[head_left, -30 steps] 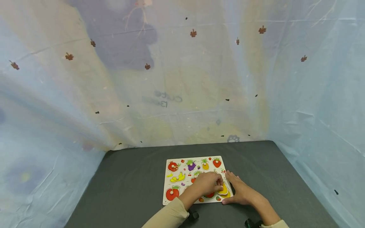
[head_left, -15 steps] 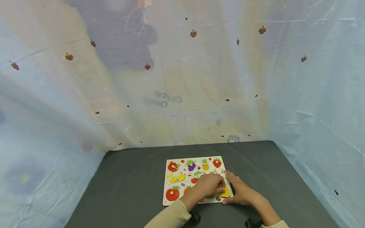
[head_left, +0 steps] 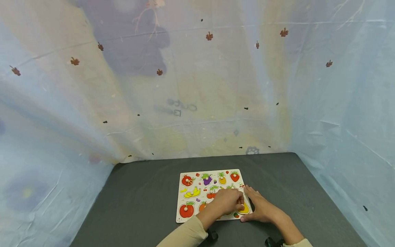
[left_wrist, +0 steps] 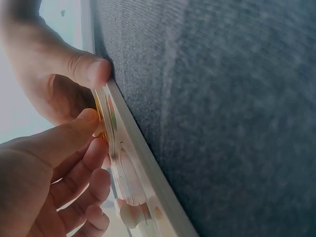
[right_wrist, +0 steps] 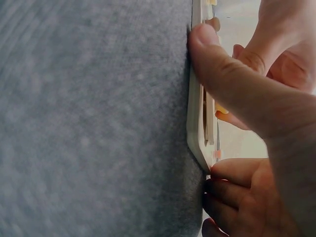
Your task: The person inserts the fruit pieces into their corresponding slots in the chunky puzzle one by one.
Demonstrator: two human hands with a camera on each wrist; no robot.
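Note:
A white wooden fruit puzzle board [head_left: 181, 197] with knobbed pieces lies on the dark tabletop. My left hand [head_left: 226, 200] reaches over its near right part and pinches the small knob of a yellow fruit-shaped puzzle piece [head_left: 245, 208]. In the left wrist view, thumb and index finger meet at that knob, and the piece lies close over the board. My right hand [head_left: 262, 208] holds the board's near right corner, with the thumb [right_wrist: 212, 47] along the near edge and the other fingers against the right edge. The left hand hides several pieces in the middle.
Several fruit pieces sit in the board, among them a red apple [head_left: 186, 210], bananas [head_left: 192, 193], grapes [head_left: 207, 179] and a strawberry [head_left: 235, 176]. Dark grey cloth [head_left: 139, 202] covers the table. A patterned curtain [head_left: 197, 85] hangs behind and at both sides.
The yellow piece sat offset over its recess a second ago and now lies lower, in line with it. My left hand has shifted slightly right and nearer. The right hand stays put.

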